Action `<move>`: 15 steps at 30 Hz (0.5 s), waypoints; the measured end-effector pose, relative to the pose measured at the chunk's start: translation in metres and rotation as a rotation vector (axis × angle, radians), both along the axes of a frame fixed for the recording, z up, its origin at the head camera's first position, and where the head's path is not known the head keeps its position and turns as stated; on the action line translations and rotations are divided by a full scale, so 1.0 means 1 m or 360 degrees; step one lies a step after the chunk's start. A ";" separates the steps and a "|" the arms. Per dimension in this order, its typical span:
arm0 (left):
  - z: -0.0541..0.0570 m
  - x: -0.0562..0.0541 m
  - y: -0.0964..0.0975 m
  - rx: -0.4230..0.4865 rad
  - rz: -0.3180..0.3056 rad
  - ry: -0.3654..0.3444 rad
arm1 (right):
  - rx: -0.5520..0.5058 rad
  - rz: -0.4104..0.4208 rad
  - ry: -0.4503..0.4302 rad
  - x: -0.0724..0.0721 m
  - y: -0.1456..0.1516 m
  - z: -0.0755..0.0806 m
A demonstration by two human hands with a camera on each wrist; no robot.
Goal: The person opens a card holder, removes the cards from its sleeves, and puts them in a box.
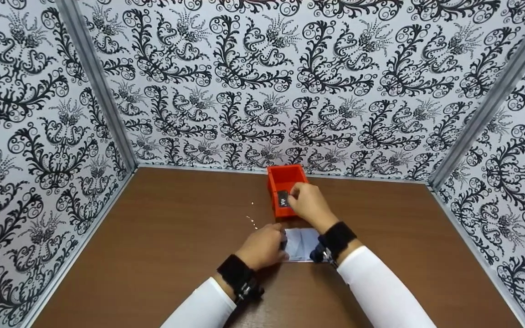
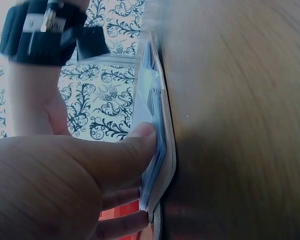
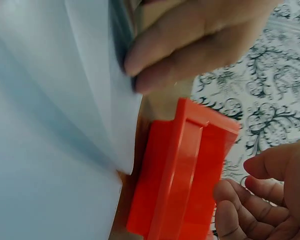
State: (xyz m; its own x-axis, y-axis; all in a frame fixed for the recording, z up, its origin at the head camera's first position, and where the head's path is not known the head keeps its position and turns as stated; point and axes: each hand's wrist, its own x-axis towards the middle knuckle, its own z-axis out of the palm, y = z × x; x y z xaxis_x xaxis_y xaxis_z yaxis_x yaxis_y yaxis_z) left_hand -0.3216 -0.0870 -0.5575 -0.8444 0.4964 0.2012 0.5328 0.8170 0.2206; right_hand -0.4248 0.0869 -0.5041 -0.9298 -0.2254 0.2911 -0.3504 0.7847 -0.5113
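Observation:
A card holder (image 1: 301, 243) with clear plastic pages lies opened on the brown table. In the left wrist view its stacked sleeves (image 2: 156, 130) show edge-on against a pale brown cover. My left hand (image 1: 262, 246) grips its left side, thumb on the pages and fingers round the edge. My right hand (image 1: 310, 205) is over the front of a red bin (image 1: 285, 171), beside a small dark piece with white marks (image 1: 283, 199). The right wrist view shows that hand's fingers (image 3: 237, 200) loosely bent, thumb apart, with nothing visible between them.
Tiny light specks (image 1: 252, 222) lie on the table (image 1: 189, 214) left of the bin. The bin stands close to the patterned back wall (image 1: 244, 91). Grey metal posts (image 1: 98, 86) mark the corners, with patterned walls on both sides.

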 end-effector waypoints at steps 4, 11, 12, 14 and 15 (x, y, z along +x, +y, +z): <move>0.000 0.000 -0.001 0.0001 -0.0013 0.0024 | -0.0038 0.0046 -0.0001 0.016 0.005 0.001; 0.002 0.001 0.000 -0.0016 -0.0011 0.0025 | -0.0147 0.0120 -0.0057 0.034 0.026 -0.012; 0.002 0.001 0.000 -0.0018 -0.0014 0.0028 | -0.0179 0.0173 -0.0032 0.024 0.035 -0.028; 0.003 0.001 0.001 -0.0019 -0.0022 0.0031 | -0.0165 0.0177 -0.0071 0.027 0.043 -0.033; 0.003 0.001 0.001 -0.0021 -0.0025 0.0031 | -0.0149 0.0170 -0.0105 0.028 0.047 -0.034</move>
State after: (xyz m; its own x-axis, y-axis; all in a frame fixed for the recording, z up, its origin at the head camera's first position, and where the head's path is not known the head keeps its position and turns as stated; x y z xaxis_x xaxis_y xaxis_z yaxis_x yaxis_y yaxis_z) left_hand -0.3207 -0.0860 -0.5545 -0.8326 0.5122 0.2108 0.5496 0.8114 0.1990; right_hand -0.3966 0.1340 -0.5386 -0.9197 -0.2988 0.2547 -0.3926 0.6925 -0.6053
